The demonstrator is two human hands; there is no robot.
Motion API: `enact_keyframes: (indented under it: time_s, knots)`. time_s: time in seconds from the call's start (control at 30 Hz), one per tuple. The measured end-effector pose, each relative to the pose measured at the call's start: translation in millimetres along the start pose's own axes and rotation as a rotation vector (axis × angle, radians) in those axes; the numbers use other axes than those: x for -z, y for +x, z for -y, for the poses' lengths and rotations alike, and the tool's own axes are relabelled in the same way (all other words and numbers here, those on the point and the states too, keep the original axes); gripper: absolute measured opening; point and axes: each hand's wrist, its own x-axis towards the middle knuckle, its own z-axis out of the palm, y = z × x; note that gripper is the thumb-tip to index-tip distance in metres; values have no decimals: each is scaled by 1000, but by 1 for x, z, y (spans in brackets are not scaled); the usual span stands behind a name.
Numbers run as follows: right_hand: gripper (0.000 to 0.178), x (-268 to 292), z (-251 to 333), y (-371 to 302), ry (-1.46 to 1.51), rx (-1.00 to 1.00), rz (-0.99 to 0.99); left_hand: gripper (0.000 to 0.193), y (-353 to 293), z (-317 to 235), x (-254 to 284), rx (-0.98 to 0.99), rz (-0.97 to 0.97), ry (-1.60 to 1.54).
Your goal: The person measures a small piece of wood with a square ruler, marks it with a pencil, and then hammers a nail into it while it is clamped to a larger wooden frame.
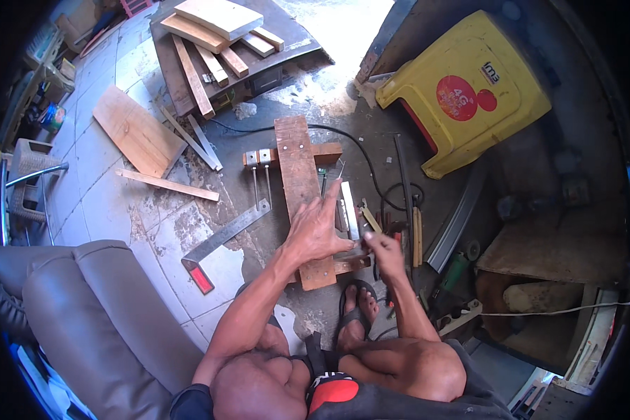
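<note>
My left hand (316, 227) lies on a worn wooden plank (297, 168) with screw heads, which is fixed across wooden crosspieces. Its index finger stretches forward past the plank's right edge and its thumb points right. A thin, pale sliver (341, 168) shows by that fingertip; whether they touch is unclear. To the right, my right hand (387, 255) is slightly blurred, with curled fingers and the thumb raised. What it holds, if anything, is hidden. Between the hands stands a narrow, white-faced strip (350, 210). Beside it is a yellowish hand tool (370, 218).
A try square (224, 231) with a red-marked handle lies left of the plank. Loose boards (140, 133) and a low table of timber (308, 52) are farther off. A yellow plastic stool (469, 91), black cable (360, 143), green grinder (455, 269) and brown sofa (98, 315) surround me.
</note>
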Motion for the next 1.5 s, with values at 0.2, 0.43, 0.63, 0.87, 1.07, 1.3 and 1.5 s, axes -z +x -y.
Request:
enact_keyframes:
  time_s: [0.2, 0.43, 0.63, 0.87, 1.07, 1.3, 1.5]
  knots:
    - [61, -16, 7, 60, 408, -460, -27, 133, 2, -2, 0, -6, 25, -18]
    - [65, -4, 69, 76, 496, -88, -2, 135, 2, 0, 1, 2, 22, -31]
    - [72, 0, 29, 23, -74, -258, -66, 136, 6, 4, 2, 37, 10, -68]
    - [62, -10, 8, 68, -101, -190, -10, 135, 15, 12, 1, 57, 30, -129]
    - [56, -22, 0, 71, 85, 49, 6, 134, 15, 14, -2, 43, 2, -138]
    - [42, -5, 30, 19, 143, -79, 85, 135, 12, 11, 3, 91, 17, -112]
    - [37, -2, 57, 37, 513, 127, 126, 135, 17, 7, 1, 76, 20, -135]
